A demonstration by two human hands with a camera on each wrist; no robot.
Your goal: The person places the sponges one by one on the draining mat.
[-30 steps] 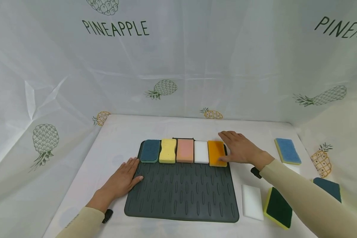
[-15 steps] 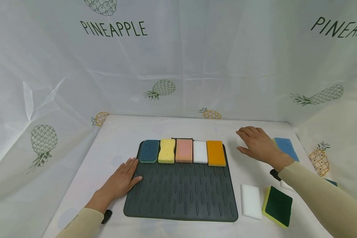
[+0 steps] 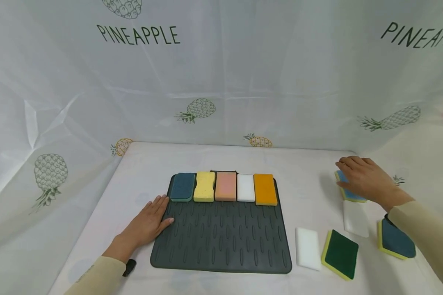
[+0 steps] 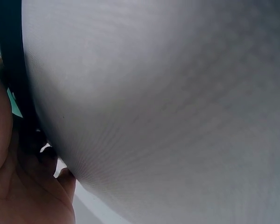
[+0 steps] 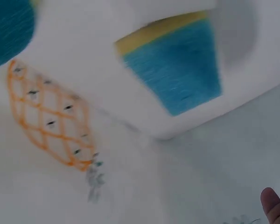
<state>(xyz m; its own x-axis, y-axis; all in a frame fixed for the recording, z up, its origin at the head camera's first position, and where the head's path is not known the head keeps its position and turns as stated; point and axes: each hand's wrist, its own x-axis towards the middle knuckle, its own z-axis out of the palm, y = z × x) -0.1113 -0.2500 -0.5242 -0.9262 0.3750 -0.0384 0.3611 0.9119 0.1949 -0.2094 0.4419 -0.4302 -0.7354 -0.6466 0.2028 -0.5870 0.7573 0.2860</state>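
Note:
My left hand (image 3: pixel 145 223) lies flat with straight fingers on the left edge of a dark grey ribbed drying mat (image 3: pixel 221 237). Along the mat's back edge, side by side, lie a dark blue sponge (image 3: pixel 182 186), a yellow wavy-sided sponge (image 3: pixel 204 186), a pink sponge (image 3: pixel 226 186), a white sponge (image 3: pixel 245 187) and an orange sponge (image 3: pixel 265 189). At the back right, my right hand (image 3: pixel 369 180) hovers over a light blue sponge with a yellow base (image 5: pixel 179 63), partly covering it in the head view. Nothing is in its fingers.
Right of the mat lie a white sponge (image 3: pixel 308 248), a dark green scouring sponge (image 3: pixel 340 254), another white sponge (image 3: pixel 355 219) and a dark blue sponge with a yellow base (image 3: pixel 396 239). A pineapple-print sheet (image 3: pixel 221 82) hangs behind the table.
My right hand has let go of the orange sponge at the mat's back right corner and moved right, over the light blue sponge. The left hand has stayed on the mat.

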